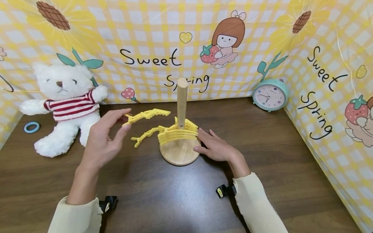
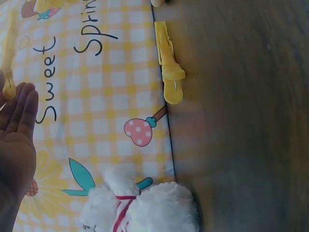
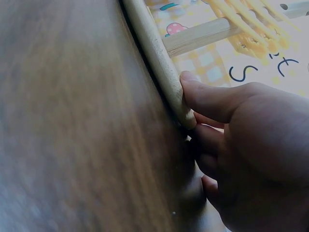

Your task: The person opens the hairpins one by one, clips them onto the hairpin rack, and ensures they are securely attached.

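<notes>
My left hand (image 1: 103, 139) pinches the forked end of a yellow hair claw clip (image 1: 148, 114) between thumb and fingers, raised left of the wooden stand (image 1: 179, 157). The left wrist view shows this held clip (image 2: 8, 58) at its left edge. More yellow claw clips (image 1: 177, 135) with long curved teeth are around the lower part of the upright post (image 1: 182, 100). Another clip (image 1: 147, 134) juts out leftward, its forked end away from the post. On the right, my right hand (image 1: 217, 147) grips the rim of the round base (image 3: 159, 63) with its thumb and fingers.
A white teddy bear (image 1: 65, 97) in a striped shirt sits at the back left, beside a blue ring (image 1: 31, 127). Towards the back right stands a mint alarm clock (image 1: 269, 96). A checked, printed cloth (image 1: 151, 38) walls the brown table (image 1: 163, 200).
</notes>
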Tool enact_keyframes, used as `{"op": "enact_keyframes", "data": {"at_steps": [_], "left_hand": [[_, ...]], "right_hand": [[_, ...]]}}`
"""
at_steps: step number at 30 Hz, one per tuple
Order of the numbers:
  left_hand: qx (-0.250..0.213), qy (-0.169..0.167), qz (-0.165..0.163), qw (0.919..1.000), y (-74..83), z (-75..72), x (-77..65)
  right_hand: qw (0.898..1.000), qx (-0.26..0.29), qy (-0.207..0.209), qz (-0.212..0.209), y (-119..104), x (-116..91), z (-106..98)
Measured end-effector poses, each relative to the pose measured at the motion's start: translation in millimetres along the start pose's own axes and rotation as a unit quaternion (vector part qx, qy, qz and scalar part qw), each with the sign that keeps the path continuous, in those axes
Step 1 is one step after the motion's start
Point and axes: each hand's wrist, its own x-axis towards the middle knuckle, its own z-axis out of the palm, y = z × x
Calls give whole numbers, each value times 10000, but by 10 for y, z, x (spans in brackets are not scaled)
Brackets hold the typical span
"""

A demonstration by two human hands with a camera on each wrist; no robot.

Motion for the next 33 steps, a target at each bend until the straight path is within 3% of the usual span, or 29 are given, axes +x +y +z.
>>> {"op": "enact_keyframes", "data": {"at_steps": [8,17,24,33], "left_hand": [[102,-169,312,9993,31,62,2],[113,68,399,9991,165,212,22],[33,179,656,9977,254,324,72],[-462,122,640,9968,293,421,91]], "right_hand": [[10000,10,19,-46,2,3,1],[10000,61,3,-65,-1,2,0],[9999,104,24,-111,3,3,5],[9999,62,33,-125,14,8,3]]}}
